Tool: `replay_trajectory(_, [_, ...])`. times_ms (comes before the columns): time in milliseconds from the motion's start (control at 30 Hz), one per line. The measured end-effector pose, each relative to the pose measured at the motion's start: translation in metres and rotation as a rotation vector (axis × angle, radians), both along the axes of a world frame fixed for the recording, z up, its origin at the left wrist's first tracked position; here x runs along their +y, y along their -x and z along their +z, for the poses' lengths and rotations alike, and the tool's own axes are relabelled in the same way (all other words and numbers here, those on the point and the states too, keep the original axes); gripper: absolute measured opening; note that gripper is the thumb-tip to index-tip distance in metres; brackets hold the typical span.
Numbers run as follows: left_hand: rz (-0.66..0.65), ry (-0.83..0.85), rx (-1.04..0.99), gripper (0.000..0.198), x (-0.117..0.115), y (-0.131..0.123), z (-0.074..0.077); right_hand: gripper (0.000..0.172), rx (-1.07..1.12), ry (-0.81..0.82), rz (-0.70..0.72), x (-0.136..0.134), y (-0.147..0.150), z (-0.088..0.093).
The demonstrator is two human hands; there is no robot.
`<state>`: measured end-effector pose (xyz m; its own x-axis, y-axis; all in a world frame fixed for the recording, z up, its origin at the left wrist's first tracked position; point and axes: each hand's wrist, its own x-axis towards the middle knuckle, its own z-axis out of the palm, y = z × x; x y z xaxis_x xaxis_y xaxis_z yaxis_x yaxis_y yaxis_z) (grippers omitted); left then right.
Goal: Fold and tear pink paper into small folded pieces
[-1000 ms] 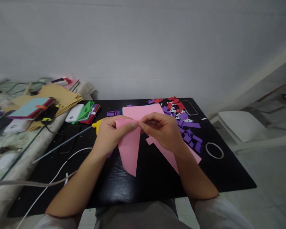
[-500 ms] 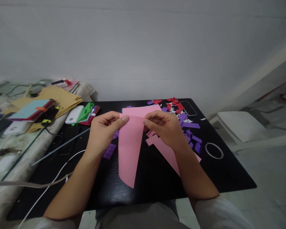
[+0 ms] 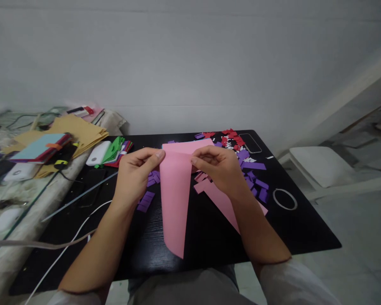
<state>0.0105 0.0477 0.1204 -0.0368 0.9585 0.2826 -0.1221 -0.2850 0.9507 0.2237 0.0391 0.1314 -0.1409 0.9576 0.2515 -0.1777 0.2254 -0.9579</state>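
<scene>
A long strip of pink paper [image 3: 176, 199] hangs down between my hands over the black table, its lower end curling to a point. My left hand [image 3: 136, 169] pinches the strip's upper left corner between thumb and fingers. At the upper right edge, my right hand [image 3: 219, 169] grips the same strip with thumb and bent fingers. Behind it lies more pink paper [image 3: 184, 146]. Another pink sheet [image 3: 220, 201] rests partly under my right forearm. Purple paper pieces [image 3: 146, 201] lie beside my left wrist.
Red paper scraps [image 3: 233, 137] and loose purple pieces [image 3: 262, 184] are spread at the right of the black table [image 3: 305, 237], near a ring [image 3: 285, 199]. Green paper [image 3: 113, 149], a metal ruler-like strip [image 3: 79, 197] and a white cable [image 3: 62, 253] are on the left. A white stool [image 3: 322, 165] stands right.
The lower end of the pink strip has swung slightly right and down. My left hand has shifted a little to the left; my right hand stays nearly still.
</scene>
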Motion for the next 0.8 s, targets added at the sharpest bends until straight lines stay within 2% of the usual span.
replay_trajectory(167, [0.039, -0.038, -0.024, 0.013, -0.001, -0.002, -0.003, 0.014, -0.006, -0.018, -0.011, 0.001, 0.001, -0.002])
replay_trajectory(367, [-0.037, 0.014, -0.029, 0.015, -0.002, -0.006, -0.004, 0.013, -0.008, -0.034, -0.071, 0.000, 0.000, 0.000])
replay_trajectory(467, [0.020, 0.005, 0.009, 0.015, -0.002, -0.006, -0.003, 0.015, -0.027, -0.031, -0.087, 0.000, -0.003, 0.001])
replay_trajectory(600, [0.092, -0.008, 0.116, 0.017, -0.003, -0.004, -0.001, 0.017, -0.107, -0.018, -0.019, 0.001, -0.009, 0.004])
replay_trajectory(667, [0.066, -0.003, 0.184, 0.018, -0.004, -0.005, 0.000, 0.018, -0.152, -0.024, 0.023, 0.001, -0.011, 0.004])
replay_trajectory(800, [-0.090, -0.010, 0.323, 0.023, -0.009, -0.016, -0.001, 0.024, -0.212, -0.034, 0.066, 0.002, -0.003, 0.000])
